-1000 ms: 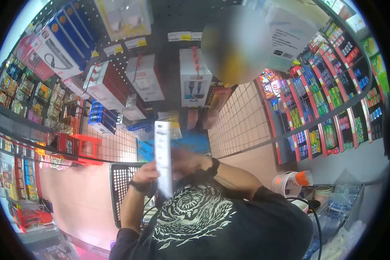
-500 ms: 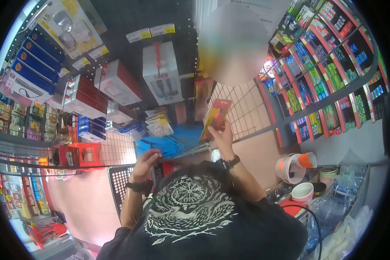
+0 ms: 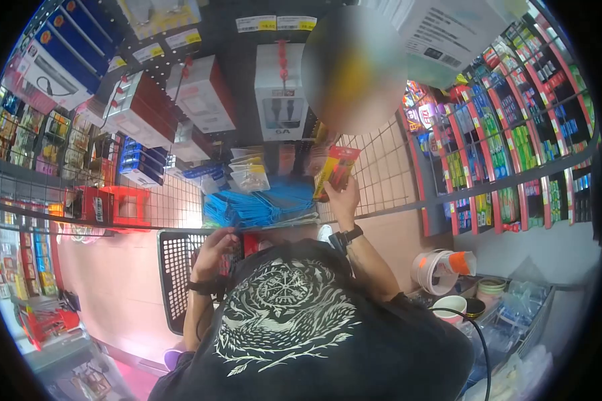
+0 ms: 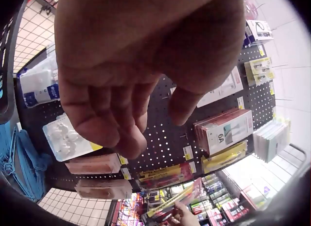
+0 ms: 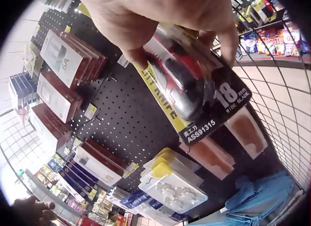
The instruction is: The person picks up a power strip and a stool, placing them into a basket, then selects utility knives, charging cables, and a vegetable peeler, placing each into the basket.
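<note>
My right hand [image 3: 343, 202] grips a carded utility knife [image 5: 182, 82], its thumb and fingers at the card's edges. The yellow, black and red card reads "18 mm wide blade" and "ASS91315" in the right wrist view. It is raised before the pegboard [image 5: 129, 114], near the wire mesh panel. My left hand [image 3: 214, 252] hovers over the dark shopping basket [image 3: 175, 284], fingers loosely bent and nothing in them. In the left wrist view, this left hand [image 4: 141, 65] hangs in front of the same pegboard. Blue hangers [image 3: 247, 207] lie bunched between the two hands.
Boxed cables [image 3: 281, 107] and white boxes with red sides [image 3: 140, 110] hang on hooks. Blister packs of clear parts [image 5: 175, 194] hang below. Wire mesh [image 3: 374, 167] borders the right side. White buckets [image 3: 435, 271] stand at right, and a red stool [image 3: 127, 204] at left.
A second ago both hands were together around a slim white item before the chest. The right hand then raised the carded knife toward the pegboard; the left hand has drawn back from the hangers.
</note>
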